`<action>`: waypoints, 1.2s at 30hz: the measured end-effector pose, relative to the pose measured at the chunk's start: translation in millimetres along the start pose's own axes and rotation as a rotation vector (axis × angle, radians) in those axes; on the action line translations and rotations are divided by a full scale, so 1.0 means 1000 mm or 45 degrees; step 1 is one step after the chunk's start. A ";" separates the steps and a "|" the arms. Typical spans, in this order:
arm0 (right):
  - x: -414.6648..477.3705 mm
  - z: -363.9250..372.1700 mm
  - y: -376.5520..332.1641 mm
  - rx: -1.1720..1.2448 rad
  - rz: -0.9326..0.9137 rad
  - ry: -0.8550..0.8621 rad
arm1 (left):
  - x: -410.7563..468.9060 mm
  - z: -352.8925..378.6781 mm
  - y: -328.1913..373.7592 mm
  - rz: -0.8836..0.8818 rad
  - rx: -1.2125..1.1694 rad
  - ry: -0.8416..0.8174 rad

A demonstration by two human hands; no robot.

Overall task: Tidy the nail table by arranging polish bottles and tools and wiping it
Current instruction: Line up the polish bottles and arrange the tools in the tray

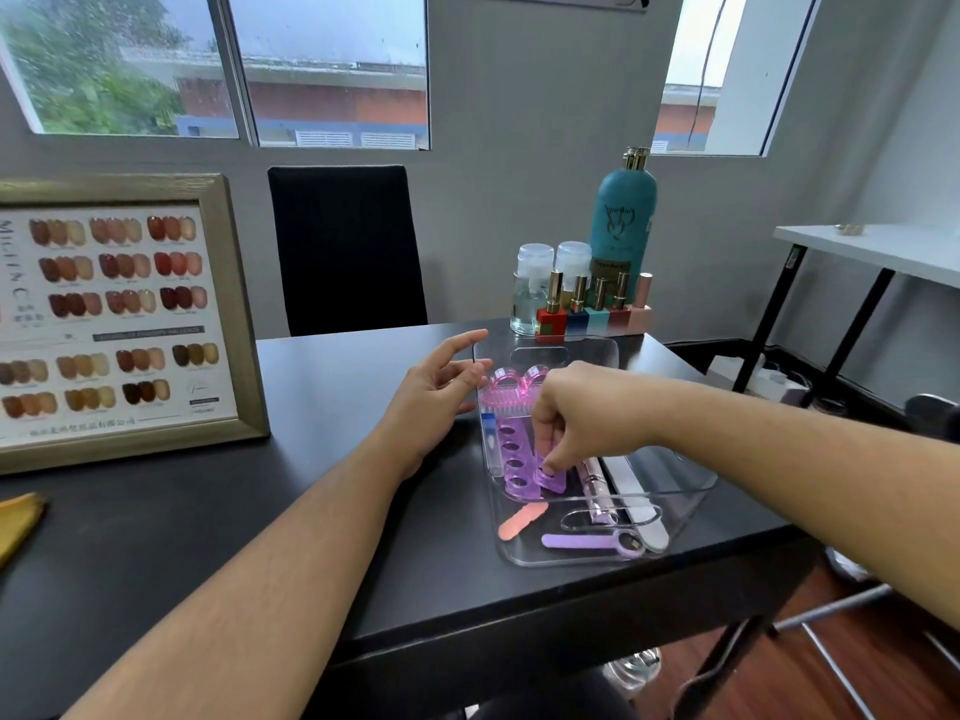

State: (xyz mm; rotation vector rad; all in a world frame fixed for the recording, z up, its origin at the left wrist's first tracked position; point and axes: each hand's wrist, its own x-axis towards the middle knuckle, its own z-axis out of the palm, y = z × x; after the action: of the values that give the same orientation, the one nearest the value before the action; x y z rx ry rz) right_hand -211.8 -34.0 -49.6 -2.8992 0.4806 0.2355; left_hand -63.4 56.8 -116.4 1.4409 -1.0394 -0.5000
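Note:
A clear plastic tray (691, 491) lies on the black nail table (332, 537), holding a pink nail brush (506, 392), purple toe separators (511, 462), a pink pen-like tool (597, 491), a white nail file (636, 498), an orange file (519, 519) and a purple tool (587, 542). My right hand (587, 413) reaches into the tray, fingers pinched on a purple toe separator (551, 478). Beside the tray's left edge, my left hand (434, 397) hovers open with spread fingers. Several polish bottles (587, 309) stand in a row behind the tray.
A tall teal bottle (623, 220) and two clear pump bottles (530, 288) stand at the back right. A framed nail colour chart (119, 314) leans at the left. A yellow cloth (18, 522) lies at the left edge. A black chair (343, 246) faces the table.

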 end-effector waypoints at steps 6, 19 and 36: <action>-0.005 -0.006 0.001 -0.029 0.002 0.000 | 0.000 0.001 0.002 -0.008 0.009 0.000; -0.012 -0.018 0.012 -0.054 -0.003 0.051 | -0.001 0.001 0.002 -0.029 -0.004 0.009; -0.030 -0.007 0.015 -0.031 -0.081 0.052 | -0.002 0.002 0.005 -0.033 0.013 0.009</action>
State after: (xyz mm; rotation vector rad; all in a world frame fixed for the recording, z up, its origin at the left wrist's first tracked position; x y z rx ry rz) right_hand -243.8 -40.5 -39.7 -2.9422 0.3939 0.1740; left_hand -67.4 58.2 -112.2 1.4654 -1.0202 -0.5083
